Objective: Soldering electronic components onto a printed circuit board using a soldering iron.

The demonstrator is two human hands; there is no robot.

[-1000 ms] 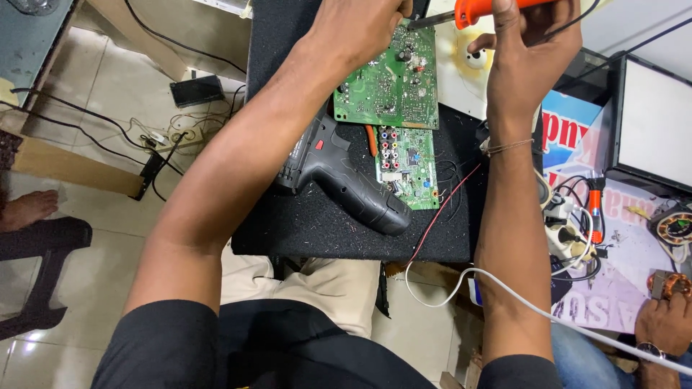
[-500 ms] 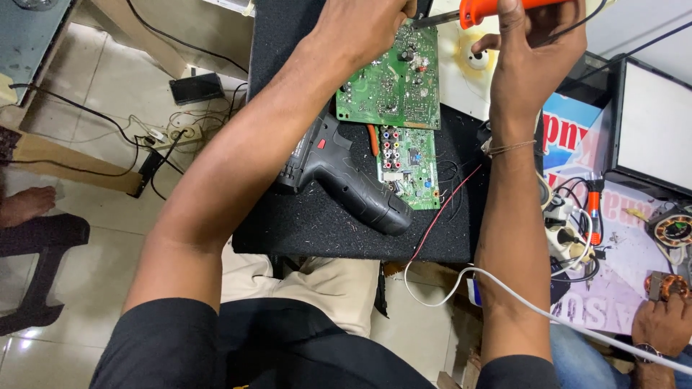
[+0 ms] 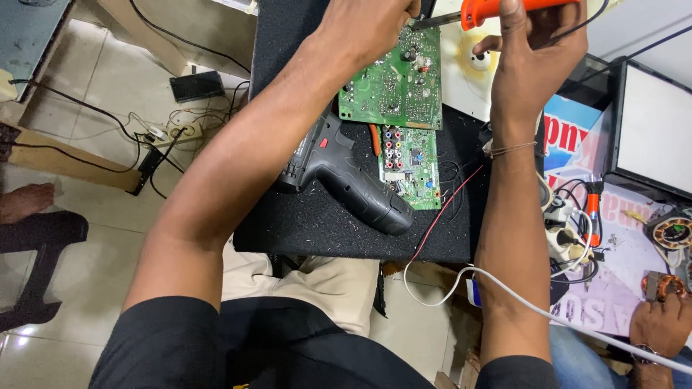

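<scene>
**Soldering iron at the far edge of a green circuit board**

The right hand (image 3: 537, 54) is closed around the orange handle of a soldering iron (image 3: 497, 9), its dark tip aimed leftward at the top corner of the larger green circuit board (image 3: 393, 83). The left hand (image 3: 364, 29) rests curled on that same corner, apparently pinning the board so it stays put under the tip (whether it pinches anything small between the fingers cannot be told, since the frame cuts them off).

The board lies on a black mat (image 3: 317, 216) covering the tabletop, with a smaller green board (image 3: 411, 166) just below it and a black cordless drill (image 3: 346, 180) lying on its side, touching both boards' left edges. Free mat remains toward the near edge; the right side is crowded with wires, a white cable (image 3: 504, 292) and a co-worker's hand (image 3: 659, 324) at the corner.
</scene>
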